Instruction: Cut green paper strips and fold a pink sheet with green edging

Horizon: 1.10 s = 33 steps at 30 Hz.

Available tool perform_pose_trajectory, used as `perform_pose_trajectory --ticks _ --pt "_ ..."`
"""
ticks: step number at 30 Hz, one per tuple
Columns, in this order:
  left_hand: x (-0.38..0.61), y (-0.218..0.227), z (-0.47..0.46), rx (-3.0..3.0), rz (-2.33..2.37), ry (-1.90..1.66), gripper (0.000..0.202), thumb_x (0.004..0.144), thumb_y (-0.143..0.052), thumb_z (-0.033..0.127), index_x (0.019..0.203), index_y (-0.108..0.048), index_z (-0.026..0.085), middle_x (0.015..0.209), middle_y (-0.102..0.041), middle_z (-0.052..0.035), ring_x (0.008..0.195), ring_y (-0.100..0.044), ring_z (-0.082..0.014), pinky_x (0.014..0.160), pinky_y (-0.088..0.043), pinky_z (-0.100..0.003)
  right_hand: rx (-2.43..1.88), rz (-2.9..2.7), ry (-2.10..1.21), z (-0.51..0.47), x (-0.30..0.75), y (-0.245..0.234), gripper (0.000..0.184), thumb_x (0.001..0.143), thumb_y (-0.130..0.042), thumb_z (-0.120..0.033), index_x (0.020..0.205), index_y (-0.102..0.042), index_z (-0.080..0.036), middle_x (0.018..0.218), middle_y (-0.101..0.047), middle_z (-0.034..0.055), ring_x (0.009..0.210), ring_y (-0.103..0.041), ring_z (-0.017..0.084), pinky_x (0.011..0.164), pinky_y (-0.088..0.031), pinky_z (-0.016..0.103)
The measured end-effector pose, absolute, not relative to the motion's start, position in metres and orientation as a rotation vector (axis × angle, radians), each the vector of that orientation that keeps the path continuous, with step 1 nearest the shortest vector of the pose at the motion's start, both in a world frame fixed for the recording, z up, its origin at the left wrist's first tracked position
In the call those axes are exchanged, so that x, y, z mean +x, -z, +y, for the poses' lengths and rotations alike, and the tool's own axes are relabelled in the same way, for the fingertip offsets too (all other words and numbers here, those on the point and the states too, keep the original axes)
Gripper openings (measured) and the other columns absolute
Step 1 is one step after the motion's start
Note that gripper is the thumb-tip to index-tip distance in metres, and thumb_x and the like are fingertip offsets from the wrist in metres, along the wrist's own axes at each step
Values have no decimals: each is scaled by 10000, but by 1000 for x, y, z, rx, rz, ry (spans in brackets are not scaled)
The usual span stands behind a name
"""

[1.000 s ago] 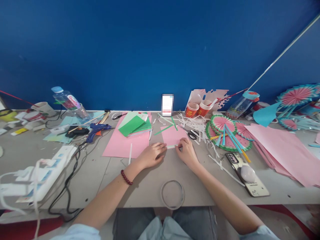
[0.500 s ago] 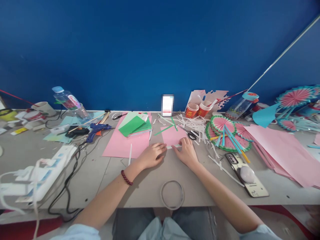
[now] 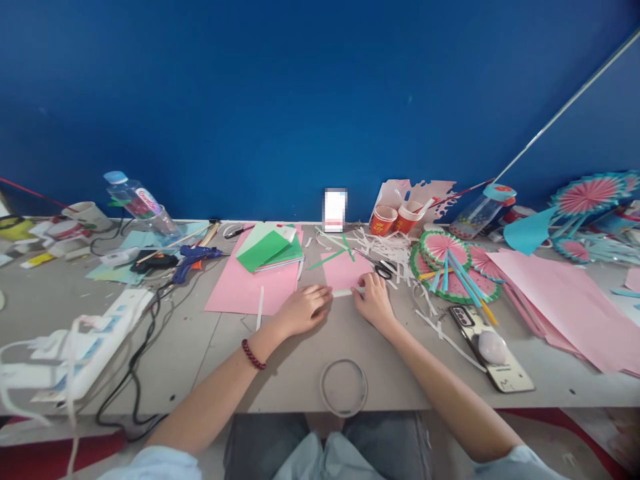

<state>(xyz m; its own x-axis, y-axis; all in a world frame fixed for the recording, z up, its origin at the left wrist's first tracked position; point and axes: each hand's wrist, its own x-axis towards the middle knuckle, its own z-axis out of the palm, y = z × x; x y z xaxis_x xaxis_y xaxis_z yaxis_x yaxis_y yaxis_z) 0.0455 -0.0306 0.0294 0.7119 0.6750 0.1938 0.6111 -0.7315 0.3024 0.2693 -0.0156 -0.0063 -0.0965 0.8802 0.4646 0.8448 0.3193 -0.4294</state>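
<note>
A small pink paper sheet lies on the grey table, with a thin white strip along its near edge. My left hand rests at the strip's left end, fingers curled and pressed down. My right hand sits at the right end, fingertips pinching or pressing the strip. A red bead bracelet is on my left wrist. A clear tape ring lies close to me at the table's front edge.
A large pink sheet with a green paper stack lies left. Scissors, paper scraps, red cups, watermelon paper fans, a phone, pink sheets lie right. Glue gun, bottle, power strip sit left.
My right hand shifted slightly along the strip's right end, its fingers flattening then pressing again. The left hand stayed put. The view drifted a little.
</note>
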Motion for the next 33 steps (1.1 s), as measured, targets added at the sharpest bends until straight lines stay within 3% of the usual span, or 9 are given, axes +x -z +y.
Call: perform_pose_trajectory --ticks 8,13,16,19,22,26,29,33 --pt "46 -24 -28 2549 1054 -603 282 871 -486 190 1125 -608 209 1288 -578 -63 1205 -510 -212 1006 -434 -408 -1442 -1998 -94 -17 276 5 155 835 -404 -133 937 -508 -188 938 -542 112 925 -479 276 820 -388 415" --pt "43 -22 -24 2356 1115 -776 234 890 -450 206 1023 -643 221 1187 -641 -44 1098 -585 -188 958 -472 -379 -1318 -2029 -187 -31 270 -19 175 826 -512 -205 994 -562 -201 1091 -543 128 1055 -477 284 882 -404 429" --pt "43 -20 -24 2364 1091 -823 258 893 -444 204 1075 -626 223 1156 -653 -40 1098 -580 -181 964 -468 -369 -1128 -2193 -476 -47 262 -36 85 820 -574 -267 887 -593 -218 912 -594 70 902 -537 228 801 -439 359" --pt "43 -20 -24 2395 1122 -858 280 895 -427 192 1099 -615 227 1150 -651 -35 1109 -563 -179 978 -457 -376 -919 -2411 -702 -62 253 -45 214 751 -675 -409 817 -608 -216 762 -590 24 765 -536 190 721 -438 308" --pt "44 -20 -25 2406 1170 -938 289 884 -429 171 1105 -608 226 1131 -651 -36 1085 -564 -177 967 -460 -376 -710 -2549 -754 -72 246 -44 303 677 -725 -491 755 -619 -219 740 -587 12 763 -539 187 739 -435 306" --pt "44 -23 -26 2414 1181 -1019 290 880 -425 155 1098 -603 225 1101 -651 -39 1060 -572 -172 949 -468 -363 -686 -2574 -772 -73 243 -40 187 815 -622 -391 731 -630 -223 761 -609 22 792 -560 181 763 -434 304" --pt "44 -26 -28 2409 1152 -1080 291 892 -405 155 1097 -599 225 1082 -654 -43 1044 -579 -166 933 -474 -344 -882 -2431 -859 -69 245 -36 153 863 -550 -315 766 -619 -219 747 -614 21 721 -565 168 669 -435 282" --pt "45 -32 -36 2425 1017 -1210 306 885 -389 136 1093 -598 220 1038 -662 -52 989 -602 -156 868 -498 -310 -1139 -1947 -1219 -61 249 -31 157 865 -501 -340 792 -554 -212 639 -582 -19 518 -539 128 519 -422 249"
